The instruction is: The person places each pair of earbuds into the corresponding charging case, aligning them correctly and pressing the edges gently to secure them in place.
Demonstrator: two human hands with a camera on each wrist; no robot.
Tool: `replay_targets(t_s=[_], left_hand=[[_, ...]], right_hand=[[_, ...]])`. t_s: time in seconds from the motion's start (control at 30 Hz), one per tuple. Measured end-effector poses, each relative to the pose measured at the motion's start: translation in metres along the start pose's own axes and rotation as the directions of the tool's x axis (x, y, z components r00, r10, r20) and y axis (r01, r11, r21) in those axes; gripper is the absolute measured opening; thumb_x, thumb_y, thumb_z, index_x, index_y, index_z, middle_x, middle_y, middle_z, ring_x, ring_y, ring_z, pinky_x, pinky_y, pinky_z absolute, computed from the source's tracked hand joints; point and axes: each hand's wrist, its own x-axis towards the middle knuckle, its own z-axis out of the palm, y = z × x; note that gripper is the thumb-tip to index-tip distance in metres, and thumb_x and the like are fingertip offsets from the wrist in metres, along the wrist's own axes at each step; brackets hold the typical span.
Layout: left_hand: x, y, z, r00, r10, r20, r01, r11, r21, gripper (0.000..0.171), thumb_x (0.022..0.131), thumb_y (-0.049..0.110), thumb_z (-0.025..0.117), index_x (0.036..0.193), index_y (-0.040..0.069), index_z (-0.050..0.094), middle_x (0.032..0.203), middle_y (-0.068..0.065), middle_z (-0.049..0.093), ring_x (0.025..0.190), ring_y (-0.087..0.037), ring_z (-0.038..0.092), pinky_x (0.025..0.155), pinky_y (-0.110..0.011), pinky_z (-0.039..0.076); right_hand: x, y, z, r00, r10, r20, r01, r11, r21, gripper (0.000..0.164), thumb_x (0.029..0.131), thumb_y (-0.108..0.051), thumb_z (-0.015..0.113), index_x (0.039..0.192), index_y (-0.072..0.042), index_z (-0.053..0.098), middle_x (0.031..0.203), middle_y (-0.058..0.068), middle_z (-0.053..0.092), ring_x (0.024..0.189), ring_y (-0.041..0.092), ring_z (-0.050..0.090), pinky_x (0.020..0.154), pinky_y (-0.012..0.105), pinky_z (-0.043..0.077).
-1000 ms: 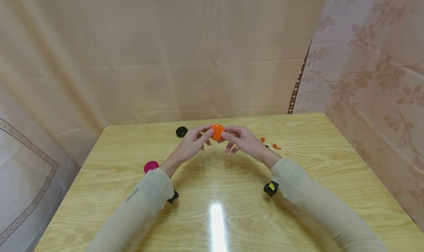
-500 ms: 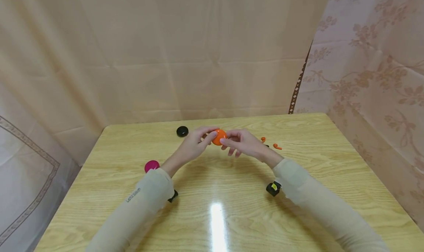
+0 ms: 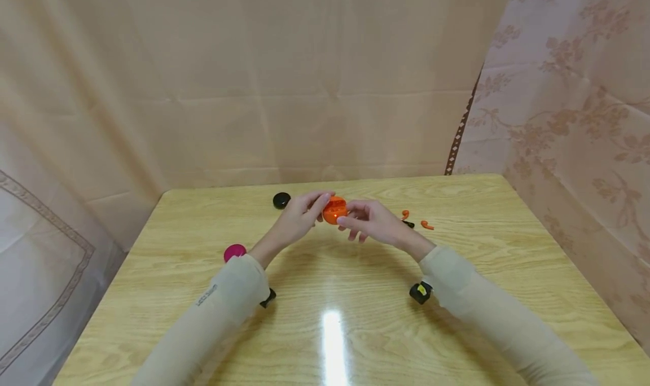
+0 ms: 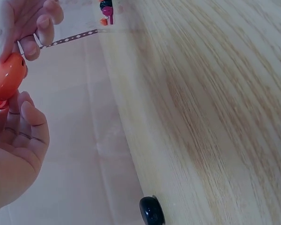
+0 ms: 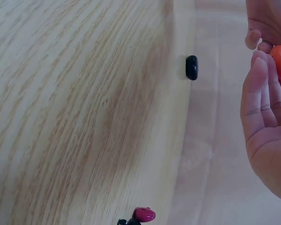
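An orange earbud case [image 3: 334,211] is held up over the back of the table, its lid raised and the slots inside showing in the head view. My left hand [image 3: 301,216] pinches its left side and lid between thumb and fingers. From the right, my right hand [image 3: 373,221] grips the lower body with thumb and fingertips. In the left wrist view the case [image 4: 9,77] sits between both hands. Two orange earbuds [image 3: 427,225] lie on the table to the right of my right hand, with a black earbud [image 3: 408,224] beside them.
A round black case [image 3: 281,200] lies near the back edge, left of my left hand. Behind my left wrist is a round magenta case [image 3: 235,252], partly covered by the sleeve. Magenta earbuds [image 5: 144,214] show in the right wrist view. Curtains hang behind the wooden table [image 3: 335,284].
The orange case's lid has swung up, baring its inside. Both hands have come slightly lower and to the right with it.
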Motion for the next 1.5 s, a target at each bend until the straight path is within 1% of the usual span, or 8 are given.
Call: replay_targets(t_s=[0.17, 0.33, 0.53, 0.7, 0.97, 1.07, 1.3, 1.5], left_hand=[[0.003, 0.003, 0.000, 1.000, -0.014, -0.007, 0.014, 1.000, -0.022, 0.043, 0.109, 0.038, 0.046, 0.134, 0.008, 0.064, 0.090, -0.005, 0.067, 0.081, -0.033, 0.061, 0.062, -0.031, 0.048], [0.003, 0.004, 0.000, 0.999, -0.046, -0.013, 0.046, 0.998, -0.039, 0.043, 0.109, 0.039, 0.046, 0.135, 0.009, 0.063, 0.090, -0.006, 0.067, 0.083, -0.039, 0.061, 0.062, -0.030, 0.047], [0.001, 0.005, 0.001, 0.997, -0.074, -0.017, 0.073, 0.996, -0.048, 0.043, 0.108, 0.039, 0.048, 0.134, 0.008, 0.063, 0.093, -0.005, 0.068, 0.085, -0.038, 0.061, 0.064, -0.030, 0.049], [0.000, 0.004, 0.000, 0.997, -0.079, -0.028, 0.077, 0.996, -0.049, 0.043, 0.108, 0.038, 0.049, 0.134, 0.007, 0.063, 0.099, -0.005, 0.070, 0.089, -0.039, 0.063, 0.066, -0.032, 0.050], [-0.006, 0.006, -0.007, 0.996, -0.081, -0.047, 0.079, 0.996, -0.030, 0.044, 0.108, 0.039, 0.049, 0.137, 0.008, 0.062, 0.102, -0.004, 0.069, 0.084, -0.023, 0.059, 0.071, -0.047, 0.054], [-0.006, 0.007, -0.008, 0.995, -0.086, -0.043, 0.084, 0.996, -0.030, 0.043, 0.107, 0.041, 0.050, 0.136, 0.012, 0.063, 0.105, -0.002, 0.069, 0.086, -0.023, 0.060, 0.071, -0.046, 0.053], [-0.007, 0.010, -0.009, 0.996, -0.085, -0.023, 0.084, 0.996, -0.030, 0.041, 0.108, 0.038, 0.049, 0.135, 0.011, 0.063, 0.105, -0.004, 0.070, 0.089, -0.026, 0.062, 0.072, -0.048, 0.054], [-0.008, 0.016, -0.013, 0.996, -0.089, 0.004, 0.089, 0.996, 0.004, 0.041, 0.108, 0.038, 0.049, 0.134, 0.009, 0.063, 0.105, -0.009, 0.070, 0.091, -0.026, 0.064, 0.072, -0.039, 0.055]], right_hand=[[-0.003, -0.003, -0.001, 1.000, -0.003, -0.023, 0.004, 1.000, 0.019, 0.036, 0.100, -0.030, 0.067, 0.125, -0.004, 0.064, 0.105, 0.013, 0.070, 0.089, 0.049, 0.067, 0.074, 0.058, 0.057], [-0.003, -0.003, 0.000, 0.999, -0.008, -0.039, 0.010, 0.999, 0.042, 0.036, 0.099, -0.030, 0.070, 0.124, -0.005, 0.064, 0.104, 0.015, 0.068, 0.087, 0.046, 0.068, 0.076, 0.061, 0.056], [-0.005, -0.001, 0.001, 0.998, -0.013, -0.054, 0.016, 0.998, 0.054, 0.037, 0.099, -0.027, 0.069, 0.126, -0.002, 0.063, 0.103, 0.015, 0.068, 0.087, 0.052, 0.066, 0.074, 0.058, 0.057], [-0.006, -0.001, 0.002, 0.998, 0.008, -0.070, -0.003, 0.997, 0.077, 0.040, 0.099, -0.025, 0.069, 0.129, 0.000, 0.061, 0.107, 0.018, 0.067, 0.083, 0.045, 0.069, 0.074, 0.056, 0.058], [-0.002, 0.000, 0.006, 0.997, 0.019, -0.072, -0.012, 0.996, 0.093, 0.050, 0.098, -0.029, 0.070, 0.135, 0.002, 0.055, 0.112, 0.018, 0.068, 0.080, 0.035, 0.072, 0.071, 0.045, 0.060], [-0.002, 0.000, 0.006, 0.997, 0.020, -0.070, -0.013, 0.995, 0.098, 0.048, 0.099, -0.029, 0.070, 0.134, 0.000, 0.056, 0.115, 0.020, 0.067, 0.082, 0.040, 0.071, 0.071, 0.045, 0.060], [-0.004, -0.003, 0.001, 0.996, 0.025, -0.089, -0.014, 0.993, 0.115, 0.047, 0.097, -0.032, 0.071, 0.130, -0.001, 0.058, 0.113, 0.016, 0.069, 0.088, 0.053, 0.067, 0.070, 0.046, 0.060], [-0.005, -0.008, -0.005, 0.996, 0.024, -0.091, -0.011, 0.990, 0.142, 0.048, 0.096, -0.033, 0.072, 0.129, -0.001, 0.059, 0.115, 0.016, 0.070, 0.090, 0.057, 0.065, 0.072, 0.051, 0.059]])
